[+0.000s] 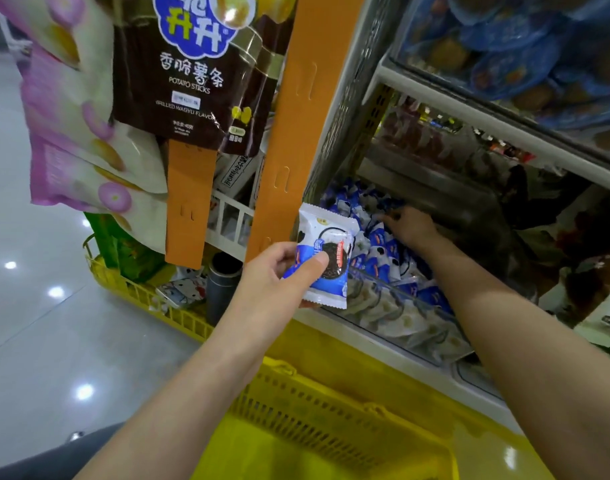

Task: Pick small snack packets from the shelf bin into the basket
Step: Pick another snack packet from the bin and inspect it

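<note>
- A snack packet [326, 258] — white and blue, with a dark round biscuit printed on it — is being held up in front of the shelf bin [400, 306], above the yellow basket [331, 420].
- The left hand [279, 275] is pinching it, the grip closing on its lower left part, thumb across the front.
- The right hand [409, 226] is reaching deep into the bin, onto the heap of packets [376, 237]; its fingertips are hidden, so I cannot tell whether its grip is holding anything.
- The basket is sitting below both forearms, just in front of the shelf.
- An orange strip [289, 116] is hanging left of the bin, a brown bag of potato sticks [192, 71] beside it.
</note>
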Tool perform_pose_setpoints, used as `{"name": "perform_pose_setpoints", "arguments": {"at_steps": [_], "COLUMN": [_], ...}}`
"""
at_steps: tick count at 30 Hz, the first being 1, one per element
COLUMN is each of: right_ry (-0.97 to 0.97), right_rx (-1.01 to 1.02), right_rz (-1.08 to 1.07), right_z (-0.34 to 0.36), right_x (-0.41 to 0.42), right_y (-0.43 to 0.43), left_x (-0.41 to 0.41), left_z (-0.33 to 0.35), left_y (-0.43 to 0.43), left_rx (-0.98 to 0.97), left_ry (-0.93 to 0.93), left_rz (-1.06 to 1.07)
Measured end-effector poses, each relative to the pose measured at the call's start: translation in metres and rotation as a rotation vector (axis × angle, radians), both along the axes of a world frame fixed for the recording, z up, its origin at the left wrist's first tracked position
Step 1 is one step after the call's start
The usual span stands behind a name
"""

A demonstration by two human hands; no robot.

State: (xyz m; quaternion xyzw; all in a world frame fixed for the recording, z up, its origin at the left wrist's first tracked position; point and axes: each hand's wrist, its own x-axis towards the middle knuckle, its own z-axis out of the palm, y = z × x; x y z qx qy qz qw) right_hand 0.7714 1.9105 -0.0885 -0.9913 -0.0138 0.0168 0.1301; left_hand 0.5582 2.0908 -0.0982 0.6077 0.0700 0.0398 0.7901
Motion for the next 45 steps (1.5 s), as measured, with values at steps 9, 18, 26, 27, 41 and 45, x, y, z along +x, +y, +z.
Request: {"name": "perform_pose_setpoints", "arguments": {"at_steps": [9, 18, 26, 27, 41, 45], "right_ry": [-0.097, -0.321, 0.240, 0.241, 0.273, 0.225], "right_rx": [0.237, 0.937, 1.026, 1.019, 0.796, 0.999], "right_rz": [-0.099, -0.003, 0.139, 0.149, 0.312, 0.250], "right_z": [0.009, 0.062, 0.039, 0.036, 0.055, 0.055], "right_x": [-0.001, -0.096, -0.189, -0.195, -0.187, -0.182], "right_y": [-0.005, 0.016, 0.042, 0.043, 0.022, 0.015], "left_x": [0.002, 0.001, -0.017, -0.020, -0.027, -0.029], "left_z": [0.000, 0.000, 0.001, 0.001, 0.008, 0.010], "left_y": [0.003, 0.000, -0.003, -0.004, 0.000, -0.002], "left_rx": [0.015, -0.103, -0.207, -0.206, -0.101, -0.196], "left_ry": [-0.012, 0.070, -0.001, -0.016, -0.041, -0.059], "left_rz": [0.022, 0.061, -0.151, -0.189, -0.348, -0.287]}}
